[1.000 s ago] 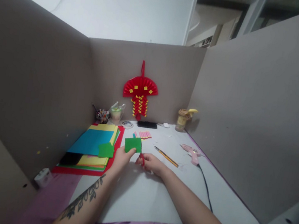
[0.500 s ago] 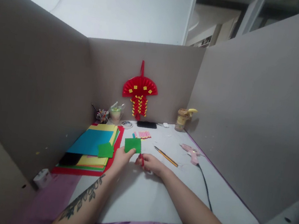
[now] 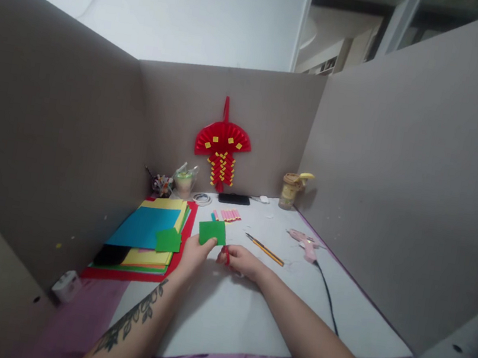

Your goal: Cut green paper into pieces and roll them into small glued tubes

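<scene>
A green paper square (image 3: 212, 232) is pinched in my left hand (image 3: 199, 249), its thumb over the lower edge. Close beside it on the right, my right hand (image 3: 241, 261) is closed on red-handled scissors (image 3: 226, 254), held at the square's lower right corner. The blades are too small to make out. Another green piece (image 3: 168, 241) lies on a blue sheet (image 3: 144, 226), on top of a stack of coloured paper at the left. Pink rolled pieces (image 3: 230, 215) lie in a row beyond the green square.
A yellow and black pen-like tool (image 3: 265, 250) and a pink glue gun (image 3: 308, 247) with a dark cord lie to the right. A phone (image 3: 234, 199) and two cups (image 3: 184, 183) stand at the back, below a red paper ornament (image 3: 223, 147). Grey panels (image 3: 400, 185) enclose the table.
The red scissor handles have turned slightly in my right hand, and its fingers have shifted a little. My left hand still holds the green square in nearly the same place.
</scene>
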`<state>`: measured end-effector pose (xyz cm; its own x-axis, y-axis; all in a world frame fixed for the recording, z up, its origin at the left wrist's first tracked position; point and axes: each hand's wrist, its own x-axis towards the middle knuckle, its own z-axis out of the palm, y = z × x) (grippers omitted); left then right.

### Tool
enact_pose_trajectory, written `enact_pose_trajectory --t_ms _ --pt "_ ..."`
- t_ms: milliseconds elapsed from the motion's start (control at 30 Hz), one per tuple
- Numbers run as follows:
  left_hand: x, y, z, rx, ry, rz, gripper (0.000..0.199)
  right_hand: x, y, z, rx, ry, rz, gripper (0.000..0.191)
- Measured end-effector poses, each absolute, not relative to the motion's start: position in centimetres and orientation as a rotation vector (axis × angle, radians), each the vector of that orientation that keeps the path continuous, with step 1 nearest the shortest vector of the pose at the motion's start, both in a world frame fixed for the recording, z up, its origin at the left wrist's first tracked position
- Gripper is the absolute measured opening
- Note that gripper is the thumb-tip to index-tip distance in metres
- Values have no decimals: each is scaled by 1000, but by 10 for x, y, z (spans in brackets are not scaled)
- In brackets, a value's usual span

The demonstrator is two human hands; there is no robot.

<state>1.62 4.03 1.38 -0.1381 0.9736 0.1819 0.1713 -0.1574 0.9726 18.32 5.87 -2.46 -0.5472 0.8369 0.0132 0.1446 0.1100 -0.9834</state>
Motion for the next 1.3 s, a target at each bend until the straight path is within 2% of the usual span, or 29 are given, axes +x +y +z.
enact_pose_trajectory --t_ms 333,700,1300 --pt "16 40 14 1389 1371 1368 29 182 60 -25 -945 -1775 1451 18" --pt "17 37 22 1282 1406 1377 26 182 47 -2 -974 -1788 1529 19" --pt "21 33 21 1349 1347 1325 19 184 58 -16 -953 -1702 1509 19"
